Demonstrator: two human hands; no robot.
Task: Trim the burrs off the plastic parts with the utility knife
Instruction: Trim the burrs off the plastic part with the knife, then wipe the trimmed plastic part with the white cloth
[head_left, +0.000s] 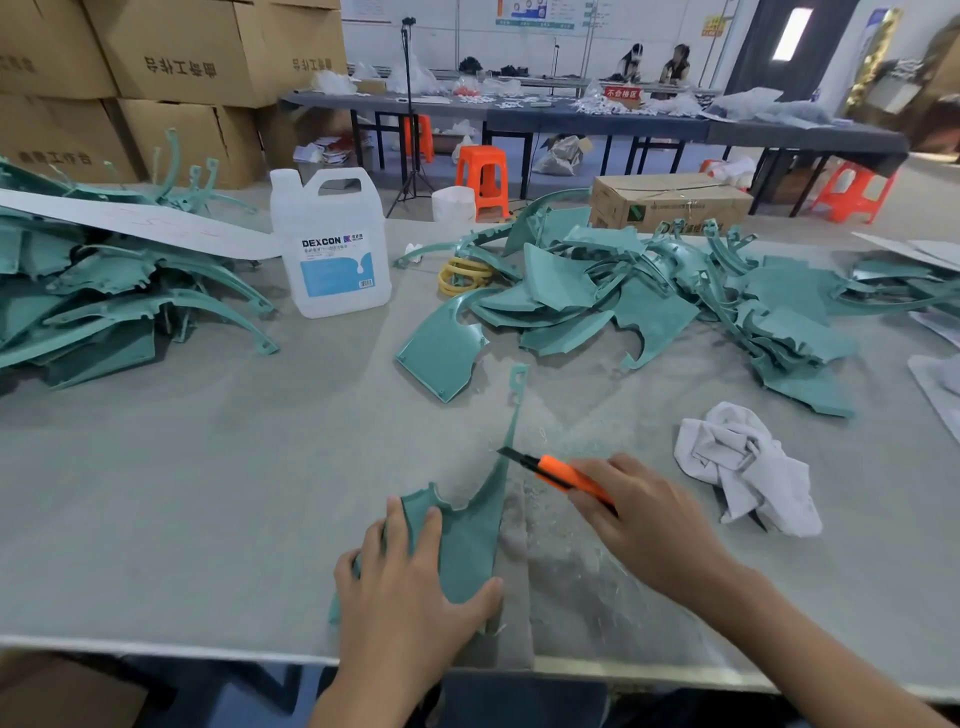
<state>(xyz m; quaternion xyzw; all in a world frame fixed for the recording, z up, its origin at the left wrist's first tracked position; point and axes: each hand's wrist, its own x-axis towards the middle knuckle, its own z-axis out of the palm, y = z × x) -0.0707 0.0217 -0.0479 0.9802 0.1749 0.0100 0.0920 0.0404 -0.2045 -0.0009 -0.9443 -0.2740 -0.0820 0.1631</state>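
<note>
A teal plastic part (475, 525) with a long curved arm lies on the grey table near the front edge. My left hand (410, 592) presses down on its wide lower end, fingers spread over it and thumb at its right edge. My right hand (644, 519) grips an orange utility knife (563, 475); its dark blade touches the right edge of the part's narrow arm. Pale shavings lie scattered on the table beside the part.
Heaps of teal parts sit at the left (104, 306) and at the back right (649, 306). A white DEXCON jug (332, 249) stands behind centre, a crumpled white rag (748, 462) lies right of the knife, and yellow rings (462, 275) rest by the heap.
</note>
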